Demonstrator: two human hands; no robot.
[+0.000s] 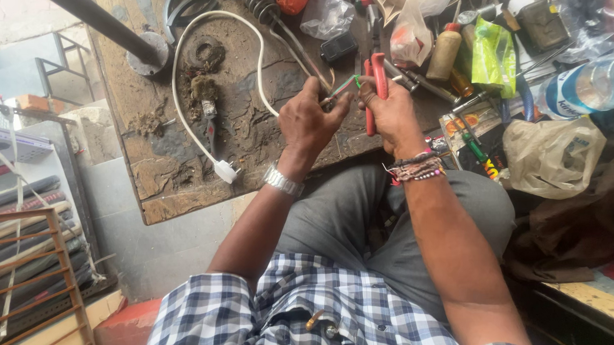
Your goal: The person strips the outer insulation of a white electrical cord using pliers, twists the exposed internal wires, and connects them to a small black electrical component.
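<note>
Left hand: the left hand (309, 120) is closed in a pinch on the thin wires (341, 88), a green one among them, above the near edge of the desk (174, 172).
Right hand: the right hand (391, 112) is wrapped tight round the red-handled pliers (379, 78), whose handles stand up between the fingers; the tool's nose is hidden, so I cannot tell whether it bites the wires.
Wires: held between the two hands, which are almost touching.
White cord: a white cord (181, 116) loops across the desk to the left of the hands and ends in a white plug (226, 171) near the desk's near edge.
Wrists: a metal watch (282, 180) on the left wrist, beaded bracelets (416, 167) on the right.
Far clutter: a brown bottle (444, 52), a green plastic bag (491, 56) and a small black box (337, 48) lie beyond the hands.
Right side: a clear water bottle (590, 88) lies on its side, with a beige plastic bag (551, 154) just near of it.
Lap: grey trousers (365, 218) and a checked shirt (293, 313) fill the near part of the view.
</note>
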